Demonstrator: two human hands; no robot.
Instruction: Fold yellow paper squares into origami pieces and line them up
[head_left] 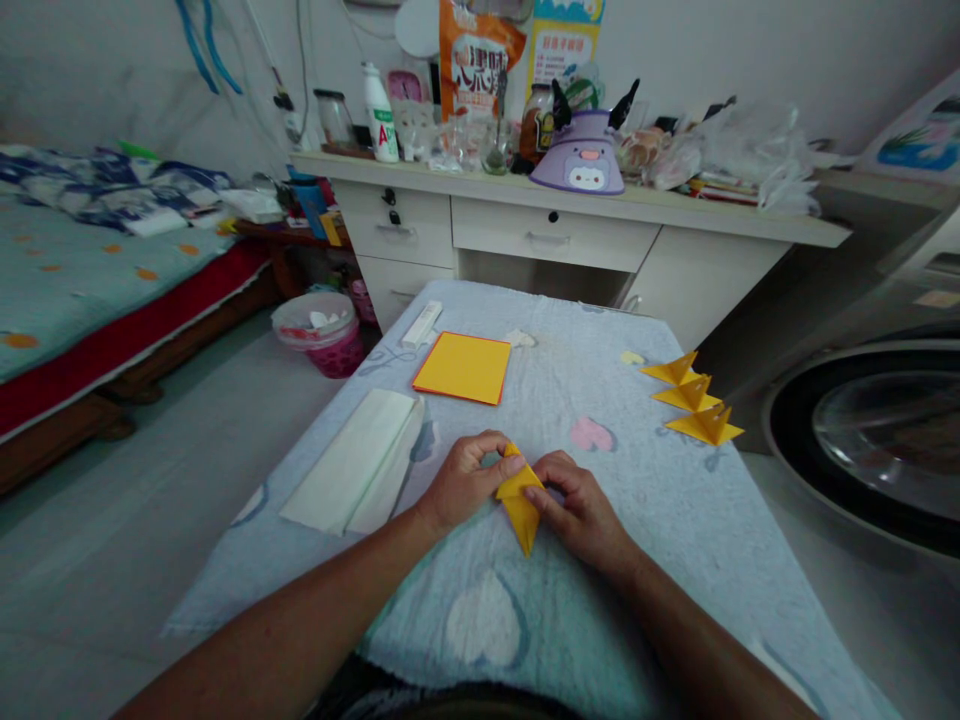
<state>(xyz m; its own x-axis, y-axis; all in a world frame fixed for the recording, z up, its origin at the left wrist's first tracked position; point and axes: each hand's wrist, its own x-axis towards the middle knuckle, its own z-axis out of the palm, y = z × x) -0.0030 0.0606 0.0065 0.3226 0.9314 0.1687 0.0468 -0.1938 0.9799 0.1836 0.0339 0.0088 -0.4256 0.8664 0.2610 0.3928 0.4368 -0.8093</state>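
Between my two hands is a folded piece of yellow origami paper (523, 518), its pointed end aimed down toward me. My left hand (474, 478) pinches its upper part, thumb on top and index finger curled behind. On the other side my right hand (576, 503) grips the right edge, thumb lying on the front face. The fingers hide part of the folds. A stack of square yellow paper (463, 367) with orange-red edges lies beyond my left hand. At the far right stand several finished-looking yellow origami pieces (705, 425) in a row, with pointed tips.
A pale folded cloth or paper (352, 462) lies left of my hands on the cloth-covered table (495, 620). Behind the paper stack is a small white box (422, 325). A pink bin (322, 335) stands on the floor, a cluttered desk (555, 215) behind, a washing machine (885, 440) at right.
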